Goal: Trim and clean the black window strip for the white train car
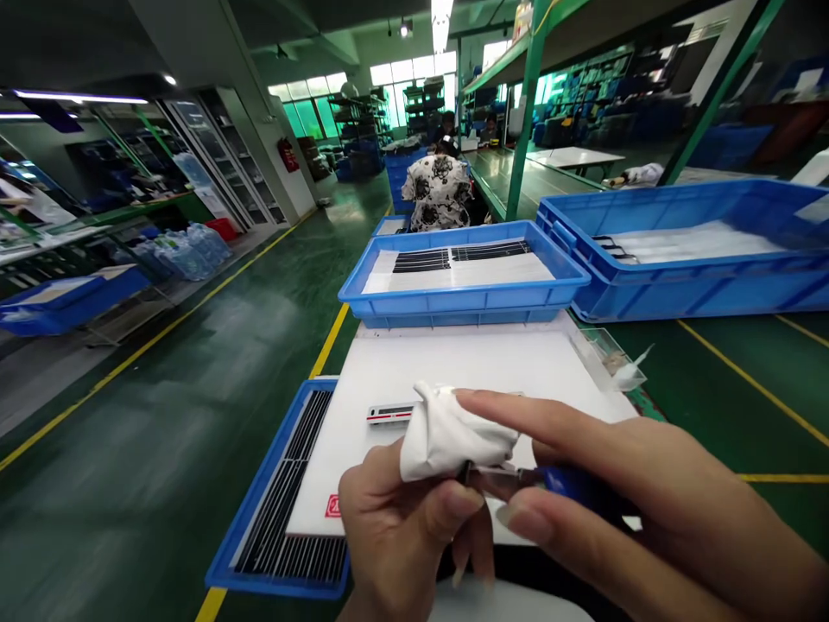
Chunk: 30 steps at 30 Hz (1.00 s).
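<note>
White cloth (453, 436) bunched around the metal tip of a blue-handled tool (570, 484), held low and centre, just above the near edge of the white board (479, 363). All places below are given from that board.

Containers: on its left, partly under it, a shallow blue tray (272, 518) filled with dark ribbed strips. Just behind the board, a second blue tray (463, 289) with white sheets and rows of dark strips on top. Behind and to the right, a deeper blue bin (686, 281) holding pale sheets; its right end is cut off by the frame. At the board's right rear corner, a small clear box (605, 354) with something white inside, hard to make out.

On the board itself, a small white and red item (389, 415), too small to identify. The tool's tip is hidden in the cloth.

Left hand (401, 536): fingers closed, pinching the cloth over the tip. Right hand (635, 510): closed around the blue handle, forefinger stretched along the cloth.

Far behind, a seated person in a patterned top (439, 192).
</note>
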Motion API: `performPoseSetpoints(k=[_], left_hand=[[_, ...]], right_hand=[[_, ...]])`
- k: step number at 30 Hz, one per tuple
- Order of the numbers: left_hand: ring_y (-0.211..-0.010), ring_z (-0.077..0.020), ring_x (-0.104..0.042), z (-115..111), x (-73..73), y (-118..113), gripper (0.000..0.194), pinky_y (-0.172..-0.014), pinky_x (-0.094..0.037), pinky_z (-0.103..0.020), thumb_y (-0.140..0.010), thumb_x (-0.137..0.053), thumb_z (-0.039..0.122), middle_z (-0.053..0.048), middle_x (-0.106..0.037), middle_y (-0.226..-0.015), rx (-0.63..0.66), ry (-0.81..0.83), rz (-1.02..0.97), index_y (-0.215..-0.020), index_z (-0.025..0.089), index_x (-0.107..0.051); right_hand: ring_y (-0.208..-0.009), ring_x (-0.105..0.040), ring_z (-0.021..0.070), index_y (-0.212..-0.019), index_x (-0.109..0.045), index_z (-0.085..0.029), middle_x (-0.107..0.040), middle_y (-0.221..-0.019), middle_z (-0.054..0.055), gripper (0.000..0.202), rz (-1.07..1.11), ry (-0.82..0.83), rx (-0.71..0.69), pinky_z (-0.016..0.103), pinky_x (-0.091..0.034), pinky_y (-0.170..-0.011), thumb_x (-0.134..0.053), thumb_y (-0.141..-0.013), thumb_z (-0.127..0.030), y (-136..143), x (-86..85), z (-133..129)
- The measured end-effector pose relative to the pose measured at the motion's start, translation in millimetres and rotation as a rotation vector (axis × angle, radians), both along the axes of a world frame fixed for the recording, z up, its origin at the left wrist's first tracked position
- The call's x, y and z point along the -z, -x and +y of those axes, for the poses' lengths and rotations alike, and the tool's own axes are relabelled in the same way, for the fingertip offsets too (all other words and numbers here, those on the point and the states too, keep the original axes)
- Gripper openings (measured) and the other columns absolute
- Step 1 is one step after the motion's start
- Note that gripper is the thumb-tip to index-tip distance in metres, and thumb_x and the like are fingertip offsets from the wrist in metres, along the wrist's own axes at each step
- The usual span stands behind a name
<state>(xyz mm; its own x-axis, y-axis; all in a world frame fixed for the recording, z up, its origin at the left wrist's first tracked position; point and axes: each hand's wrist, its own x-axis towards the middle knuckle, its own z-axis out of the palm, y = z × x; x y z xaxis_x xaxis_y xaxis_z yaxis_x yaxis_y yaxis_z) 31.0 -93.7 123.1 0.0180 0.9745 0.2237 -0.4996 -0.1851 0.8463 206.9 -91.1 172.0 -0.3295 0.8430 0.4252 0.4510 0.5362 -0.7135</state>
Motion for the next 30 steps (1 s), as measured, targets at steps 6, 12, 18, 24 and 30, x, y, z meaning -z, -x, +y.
performPoseSetpoints(k=[6, 12, 18, 24, 30], left_hand=[[-0.033, -0.0124, -0.059, -3.0, 1.7, -0.8, 0.022, -0.032, -0.044, -0.019, -0.084, -0.086, 0.039, 0.003, -0.066, -0.048, -0.206, -0.107, 0.160, -0.076, 0.020, -0.079], [-0.039, -0.0118, -0.061, 0.5, 6.3, 3.9, 0.019, -0.038, -0.046, -0.019, -0.088, -0.083, 0.037, 0.003, -0.071, -0.055, -0.200, -0.225, 0.161, -0.079, 0.021, -0.078], [-0.041, -0.0098, -0.059, 4.5, 12.2, 11.6, 0.013, -0.041, -0.045, -0.019, -0.089, -0.082, 0.031, 0.004, -0.069, -0.056, -0.178, -0.323, 0.214, -0.082, 0.021, -0.078], [-0.045, -0.0111, -0.058, 6.2, 13.8, 14.1, 0.014, -0.046, -0.045, -0.022, -0.089, -0.082, 0.028, 0.004, -0.067, -0.055, -0.214, -0.371, 0.289, -0.079, 0.020, -0.076], [-0.045, -0.0114, -0.058, 5.7, 13.4, 15.7, 0.020, -0.047, -0.046, -0.023, -0.091, -0.080, 0.031, 0.004, -0.066, -0.054, -0.228, -0.424, 0.337, -0.076, 0.020, -0.073]], right_hand=[[-0.082, -0.082, 0.0176, -0.136, -0.069, -0.031, -0.086, -0.097, -0.001, 0.032, 0.002, -0.014, -0.156, 0.019, -0.060, -0.063, -0.057, -0.107, -0.032, 5.6, -8.1, 4.2], [-0.076, -0.081, 0.0176, -0.131, -0.075, -0.032, -0.086, -0.107, 0.000, 0.030, -0.009, 0.050, -0.154, 0.022, -0.060, -0.063, -0.063, -0.104, -0.034, 6.6, -11.3, 3.5], [-0.085, -0.081, 0.0187, -0.133, -0.074, -0.037, -0.084, -0.114, -0.002, 0.031, -0.006, 0.099, -0.129, 0.023, -0.062, -0.069, -0.065, -0.103, -0.036, 8.4, -9.4, 3.0], [-0.089, -0.081, 0.0195, -0.135, -0.073, -0.033, -0.083, -0.119, 0.000, 0.033, -0.026, 0.111, -0.154, 0.023, -0.062, -0.072, -0.063, -0.104, -0.037, 5.6, -8.6, 1.6], [-0.096, -0.081, 0.0214, -0.143, -0.068, -0.033, -0.084, -0.114, -0.001, 0.039, -0.015, 0.199, -0.205, 0.027, -0.061, -0.076, -0.063, -0.104, -0.034, 4.8, -12.7, 5.2]])
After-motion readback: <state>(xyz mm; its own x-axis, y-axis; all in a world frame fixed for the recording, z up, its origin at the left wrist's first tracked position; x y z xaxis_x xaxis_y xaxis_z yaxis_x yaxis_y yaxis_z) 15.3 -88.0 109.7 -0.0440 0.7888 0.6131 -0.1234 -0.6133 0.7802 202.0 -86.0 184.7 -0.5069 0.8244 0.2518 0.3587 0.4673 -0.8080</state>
